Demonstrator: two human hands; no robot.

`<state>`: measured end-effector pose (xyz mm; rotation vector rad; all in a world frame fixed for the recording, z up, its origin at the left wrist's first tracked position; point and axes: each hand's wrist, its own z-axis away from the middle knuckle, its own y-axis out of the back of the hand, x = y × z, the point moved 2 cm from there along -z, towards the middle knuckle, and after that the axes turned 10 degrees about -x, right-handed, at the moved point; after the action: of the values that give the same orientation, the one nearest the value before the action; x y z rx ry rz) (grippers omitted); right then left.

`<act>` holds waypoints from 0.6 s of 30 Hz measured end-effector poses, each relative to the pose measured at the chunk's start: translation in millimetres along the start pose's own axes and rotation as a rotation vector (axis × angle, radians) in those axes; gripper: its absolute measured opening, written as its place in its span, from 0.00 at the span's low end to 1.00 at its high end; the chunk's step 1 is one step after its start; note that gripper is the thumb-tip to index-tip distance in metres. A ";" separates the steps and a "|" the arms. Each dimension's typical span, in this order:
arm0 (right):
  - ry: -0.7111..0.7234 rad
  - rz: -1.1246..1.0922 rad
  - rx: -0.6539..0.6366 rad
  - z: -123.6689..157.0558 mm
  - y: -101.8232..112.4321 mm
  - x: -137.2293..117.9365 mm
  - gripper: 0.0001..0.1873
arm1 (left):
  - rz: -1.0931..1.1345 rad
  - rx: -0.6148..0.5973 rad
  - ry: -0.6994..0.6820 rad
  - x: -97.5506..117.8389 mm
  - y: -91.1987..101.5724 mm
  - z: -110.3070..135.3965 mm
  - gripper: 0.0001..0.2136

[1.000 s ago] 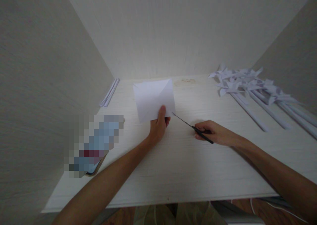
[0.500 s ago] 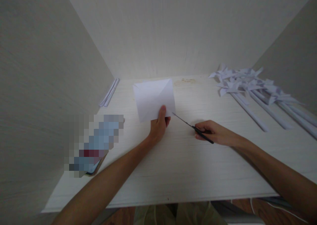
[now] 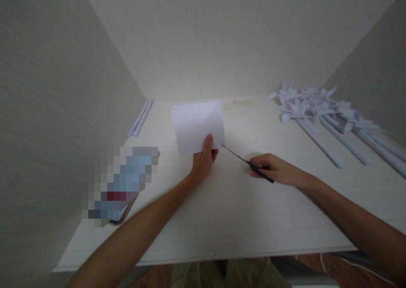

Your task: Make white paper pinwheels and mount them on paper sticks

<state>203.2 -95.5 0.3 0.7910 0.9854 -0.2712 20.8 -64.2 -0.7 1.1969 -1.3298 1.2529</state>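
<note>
My left hand (image 3: 203,161) pinches the lower right corner of a folded white paper sheet (image 3: 196,125), thumb on top, and holds it up over the white table (image 3: 241,212). My right hand (image 3: 272,169) is closed around the black handles of thin scissors (image 3: 245,163). Their blades point up and left, and the tip nearly touches the paper's lower right corner beside my left thumb.
Several white paper pinwheels on rolled sticks (image 3: 326,119) lie at the back right. Thin paper strips (image 3: 141,117) rest along the left wall. A blurred-out object (image 3: 122,184) sits at the left. Walls enclose the table on three sides.
</note>
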 end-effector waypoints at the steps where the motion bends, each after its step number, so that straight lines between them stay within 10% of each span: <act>1: 0.002 -0.005 0.001 0.0 -0.1 0.2 0.19 | 0.000 0.002 -0.001 -0.4 0.0 -0.1 0.19; 18: 0.010 -0.013 0.002 0.1 0.4 3.6 0.19 | 0.006 0.001 0.034 1.1 0.1 1.5 0.21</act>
<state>205.4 -94.9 -2.5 0.7883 0.9997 -0.2795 20.6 -65.7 0.3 1.1682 -1.3092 1.2723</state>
